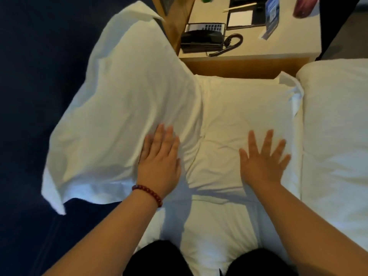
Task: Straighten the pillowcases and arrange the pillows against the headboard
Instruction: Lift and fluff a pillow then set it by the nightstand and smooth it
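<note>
1. White sheets lie lowest in frame; just beyond, left hand (159, 164) and right hand (263, 160) press flat, fingers spread, gripping nothing.
2. Smoothing looks underway; next likely squaring both against the headboard.
3. Flat pillow (243, 124) sits centre, long axis across; upper pillow (123, 108) slants toward upper left.

- A bed (215, 232) with a white sheet carries two white pillows.
- One pillow (239, 120) lies flat at its head end.
- A second pillow (123, 108) leans up at the left, overlapping the first.
- Behind stands a wooden worktop (278, 46) bearing a black telephone (201, 39), a notepad (240, 18) and a blue leaflet (271, 14).
</note>
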Available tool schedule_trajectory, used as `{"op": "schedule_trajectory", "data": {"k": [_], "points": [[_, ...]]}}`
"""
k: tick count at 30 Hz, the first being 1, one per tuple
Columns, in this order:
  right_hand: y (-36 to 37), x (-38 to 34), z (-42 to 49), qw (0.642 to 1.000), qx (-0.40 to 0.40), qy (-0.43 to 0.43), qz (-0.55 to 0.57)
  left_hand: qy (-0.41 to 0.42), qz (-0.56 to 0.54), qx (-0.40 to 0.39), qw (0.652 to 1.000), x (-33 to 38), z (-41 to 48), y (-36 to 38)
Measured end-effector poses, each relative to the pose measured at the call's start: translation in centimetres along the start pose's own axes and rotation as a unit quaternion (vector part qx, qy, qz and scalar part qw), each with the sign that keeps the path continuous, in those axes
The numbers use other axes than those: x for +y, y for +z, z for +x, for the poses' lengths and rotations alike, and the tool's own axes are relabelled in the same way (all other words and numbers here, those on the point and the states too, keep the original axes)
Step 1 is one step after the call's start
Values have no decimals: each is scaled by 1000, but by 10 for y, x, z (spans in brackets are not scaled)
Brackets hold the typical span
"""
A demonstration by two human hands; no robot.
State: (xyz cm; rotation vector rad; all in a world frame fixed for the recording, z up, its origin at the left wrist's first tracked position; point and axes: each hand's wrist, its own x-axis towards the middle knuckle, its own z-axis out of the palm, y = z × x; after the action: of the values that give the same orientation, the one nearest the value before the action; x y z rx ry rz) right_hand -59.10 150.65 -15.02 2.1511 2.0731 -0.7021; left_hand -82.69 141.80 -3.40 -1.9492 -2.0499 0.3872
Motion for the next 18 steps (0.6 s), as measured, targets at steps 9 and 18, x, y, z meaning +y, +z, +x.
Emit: {"op": "schedule_trajectory", "data": {"k": [9,18], "points": [[28,-109,-7,962,-57,-258,-62,3,71,29,997,-30,-12,17],[47,-40,-71,996,24,-46,-73,20,71,20,997,-34,0,35]]}}
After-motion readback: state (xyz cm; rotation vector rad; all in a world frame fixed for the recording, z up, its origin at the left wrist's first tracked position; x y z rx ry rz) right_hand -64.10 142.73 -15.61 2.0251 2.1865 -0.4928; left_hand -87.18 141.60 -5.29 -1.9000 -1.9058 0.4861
